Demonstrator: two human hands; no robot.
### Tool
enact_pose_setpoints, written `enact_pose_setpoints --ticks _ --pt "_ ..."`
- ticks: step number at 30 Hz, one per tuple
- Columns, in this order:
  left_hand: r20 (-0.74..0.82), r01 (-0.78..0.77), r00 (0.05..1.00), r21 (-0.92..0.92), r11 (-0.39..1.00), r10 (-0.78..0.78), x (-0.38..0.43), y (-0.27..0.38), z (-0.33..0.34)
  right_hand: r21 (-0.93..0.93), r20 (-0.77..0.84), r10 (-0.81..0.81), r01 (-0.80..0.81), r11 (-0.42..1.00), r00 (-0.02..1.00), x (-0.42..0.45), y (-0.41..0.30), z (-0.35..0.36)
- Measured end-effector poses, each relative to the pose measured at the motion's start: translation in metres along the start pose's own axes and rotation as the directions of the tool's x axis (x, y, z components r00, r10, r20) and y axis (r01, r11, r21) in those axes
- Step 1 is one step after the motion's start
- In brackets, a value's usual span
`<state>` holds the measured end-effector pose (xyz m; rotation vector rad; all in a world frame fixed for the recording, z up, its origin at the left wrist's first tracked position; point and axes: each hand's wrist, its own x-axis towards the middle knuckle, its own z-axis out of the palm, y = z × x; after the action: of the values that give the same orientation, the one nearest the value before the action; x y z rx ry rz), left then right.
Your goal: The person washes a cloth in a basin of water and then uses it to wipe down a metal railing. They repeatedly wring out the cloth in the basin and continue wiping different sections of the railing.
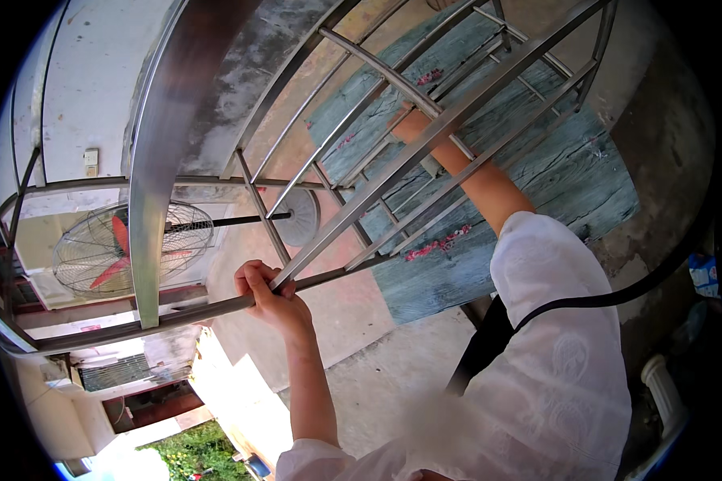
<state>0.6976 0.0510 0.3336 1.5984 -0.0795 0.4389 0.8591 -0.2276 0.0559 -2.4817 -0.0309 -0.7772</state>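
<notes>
A stainless steel frame (361, 207) of square rails and thinner round bars stretches tilted across the view. My left hand (271, 291) is curled around its near rail, where a long diagonal rail meets it. My right arm reaches among the bars, and my right hand (410, 123) is beside the inner bars, partly hidden by the diagonal rail. Whether its fingers hold a bar or something else cannot be made out. Below lies a tabletop (517, 174) covered in blue-green wood-grain pattern with pink flowers.
A pedestal fan (120, 252) with red blades stands at left, its round base (298, 217) on the concrete floor (337, 355). A wide steel upright (156, 156) passes close by on the left. A black strap (577, 300) crosses my right sleeve. A wall switch (91, 162) is upper left.
</notes>
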Motion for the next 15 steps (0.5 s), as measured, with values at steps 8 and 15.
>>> enact_pose_setpoints --ticks 8,15 --pt "0.013 -0.012 1.000 0.028 1.000 0.012 0.003 -0.001 0.000 0.089 0.058 -0.128 0.123 0.988 0.990 0.010 -0.126 0.050" --pt "0.021 -0.037 0.999 0.037 0.999 0.036 0.003 -0.003 -0.001 0.096 -0.048 -0.074 0.078 0.992 0.996 0.013 -0.045 0.017"
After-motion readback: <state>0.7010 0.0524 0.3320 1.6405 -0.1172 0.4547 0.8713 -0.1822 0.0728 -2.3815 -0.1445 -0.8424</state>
